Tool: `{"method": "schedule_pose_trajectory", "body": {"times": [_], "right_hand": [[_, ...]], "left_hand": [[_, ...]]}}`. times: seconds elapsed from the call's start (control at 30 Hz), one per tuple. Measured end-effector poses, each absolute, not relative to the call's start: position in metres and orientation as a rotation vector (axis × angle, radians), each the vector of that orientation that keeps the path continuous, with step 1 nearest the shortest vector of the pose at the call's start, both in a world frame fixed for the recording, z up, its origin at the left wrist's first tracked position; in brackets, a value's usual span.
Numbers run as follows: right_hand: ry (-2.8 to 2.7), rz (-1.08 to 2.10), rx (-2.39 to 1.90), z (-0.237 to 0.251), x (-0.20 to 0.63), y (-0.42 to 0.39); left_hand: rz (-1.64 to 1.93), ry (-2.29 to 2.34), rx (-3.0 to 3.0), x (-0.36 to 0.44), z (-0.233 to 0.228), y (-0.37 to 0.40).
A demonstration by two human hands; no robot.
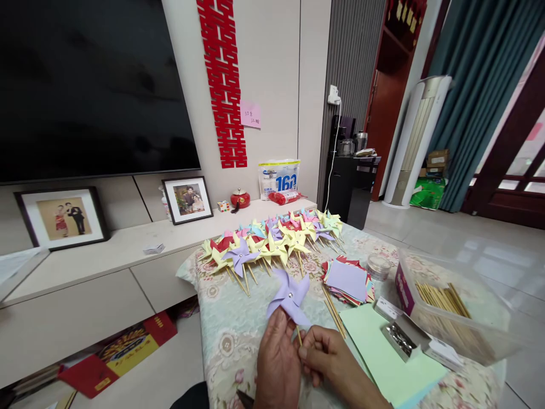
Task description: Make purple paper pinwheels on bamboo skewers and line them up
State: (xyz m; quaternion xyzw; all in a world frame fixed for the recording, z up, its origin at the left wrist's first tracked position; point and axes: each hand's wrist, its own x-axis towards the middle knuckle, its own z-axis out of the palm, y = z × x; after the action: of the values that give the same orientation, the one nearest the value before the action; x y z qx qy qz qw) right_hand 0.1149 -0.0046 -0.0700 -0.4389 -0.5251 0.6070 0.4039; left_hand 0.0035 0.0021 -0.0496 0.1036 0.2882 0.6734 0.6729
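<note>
The left hand (277, 358) and right hand (326, 352) pinch the thin wooden stick (298, 335) of a lilac paper pinwheel (290, 296). Behind this pinwheel, many coloured paper pinwheels (276, 238) lie on the desk (230, 341).

Both hands are bare, the left hand (279, 363) and the right hand (330, 360) carrying no gloves, rings or watch. The right forearm is bare too, no sleeve reaching it. The fingers (307, 347) have short, plain nails.

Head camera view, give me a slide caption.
Both hands hold a lilac paper pinwheel before a row of finished pinwheels.
</note>
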Motion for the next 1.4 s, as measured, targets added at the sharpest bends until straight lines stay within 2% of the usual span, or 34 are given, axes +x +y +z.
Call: {"method": "schedule_pose_trajectory", "body": {"times": [0.27, 0.4, 0.5, 0.8, 1.4], "right_hand": [[-1.460, 0.973, -1.326, -0.040, 0.162, 0.015], [-1.579, 0.501, -1.573, -0.014, 0.190, 0.058], [-1.601, 0.391, -1.673, -0.002, 0.202, 0.103], [-1.786, 0.416, -1.970, -0.021, 0.200, 0.203], [-1.968, 0.392, -2.266, -0.056, 0.197, 0.242]], "left_hand": [[1.142, 0.998, 0.751, -0.026, -0.065, 0.023], [1.046, 1.003, 0.981, -0.034, -0.068, 0.048], [1.027, 0.976, 0.966, -0.036, -0.073, 0.063], [0.902, 1.047, 1.016, -0.029, -0.105, 0.077], [0.698, 1.058, 1.194, -0.025, -0.115, 0.086]]}}
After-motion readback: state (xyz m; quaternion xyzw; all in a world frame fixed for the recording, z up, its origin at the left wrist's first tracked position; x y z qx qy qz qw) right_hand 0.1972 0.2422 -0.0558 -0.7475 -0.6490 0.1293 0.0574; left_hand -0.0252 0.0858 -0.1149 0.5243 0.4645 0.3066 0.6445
